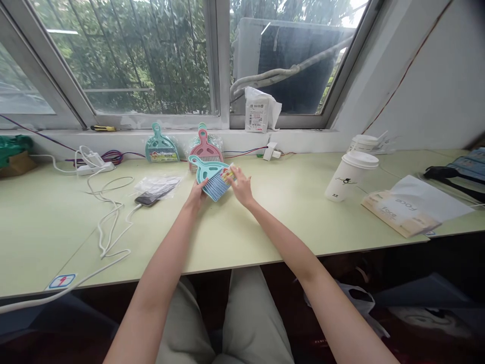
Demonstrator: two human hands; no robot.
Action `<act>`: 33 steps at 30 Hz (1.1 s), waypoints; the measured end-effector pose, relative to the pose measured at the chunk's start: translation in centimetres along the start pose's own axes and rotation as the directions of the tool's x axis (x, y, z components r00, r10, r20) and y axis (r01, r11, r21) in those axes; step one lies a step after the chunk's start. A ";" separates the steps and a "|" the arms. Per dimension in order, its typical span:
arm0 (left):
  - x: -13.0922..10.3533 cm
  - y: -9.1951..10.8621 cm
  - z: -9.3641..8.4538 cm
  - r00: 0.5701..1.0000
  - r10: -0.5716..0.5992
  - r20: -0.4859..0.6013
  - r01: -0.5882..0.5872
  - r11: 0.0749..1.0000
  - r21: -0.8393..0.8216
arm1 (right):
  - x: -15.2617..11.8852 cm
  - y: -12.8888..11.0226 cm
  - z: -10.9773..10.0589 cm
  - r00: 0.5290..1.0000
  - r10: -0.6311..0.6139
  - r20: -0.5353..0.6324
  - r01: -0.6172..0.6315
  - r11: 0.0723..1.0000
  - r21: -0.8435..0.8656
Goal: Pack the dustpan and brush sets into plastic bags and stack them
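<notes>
Above the middle of the table, my left hand [197, 195] grips a turquoise dustpan [204, 169] by its lower left side. A small brush with blue-grey bristles [216, 188] lies against the dustpan, and the dustpan's handle points up and to the left. My right hand [241, 188] is at the right edge of the set, its fingers closed on a colourful paper label [228, 174]. Behind, a stack of pink and green dustpan sets [204, 146] leans on the wall, beside a plastic-wrapped turquoise dustpan set [159, 146].
Left of my hands lie clear plastic bags [161, 186], a dark phone [146, 199], white cables and a power strip [94, 167]. To the right stand white paper cups [350, 174] and a tissue pack [401, 210]. A box cutter [103, 128] and a wrapped package [258, 112] rest on the sill.
</notes>
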State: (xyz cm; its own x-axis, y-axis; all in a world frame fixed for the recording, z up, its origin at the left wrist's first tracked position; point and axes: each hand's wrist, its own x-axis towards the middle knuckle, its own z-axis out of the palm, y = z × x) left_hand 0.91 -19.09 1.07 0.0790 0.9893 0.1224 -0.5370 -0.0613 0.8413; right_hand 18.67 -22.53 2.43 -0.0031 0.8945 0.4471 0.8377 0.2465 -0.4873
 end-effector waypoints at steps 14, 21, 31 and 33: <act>-0.4 -0.2 1.0 0.999 0.035 0.032 -0.036 0.999 0.031 | -2.2 -2.7 1.5 0.969 0.007 0.246 0.003 0.999 -0.039; -0.8 0.3 1.1 0.999 0.024 0.032 -0.024 1.000 0.007 | -2.6 -2.9 1.5 0.977 0.022 0.210 -0.006 0.997 -0.078; -0.7 -0.4 0.9 0.998 0.017 0.064 -0.022 0.997 0.071 | -2.4 -2.6 1.7 0.988 0.026 0.151 -0.021 0.999 -0.035; -0.7 -0.3 0.9 0.999 0.027 0.047 -0.030 0.997 0.069 | -2.5 -2.7 1.7 0.993 0.042 0.108 -0.046 0.998 0.034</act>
State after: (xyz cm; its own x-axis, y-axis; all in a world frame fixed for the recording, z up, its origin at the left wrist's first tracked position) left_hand 1.82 -19.85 1.22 0.1035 0.9801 0.1697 -0.4800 -0.1002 0.8715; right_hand 15.46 -24.76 1.38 -0.0269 0.9391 0.3425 0.8181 0.2176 -0.5324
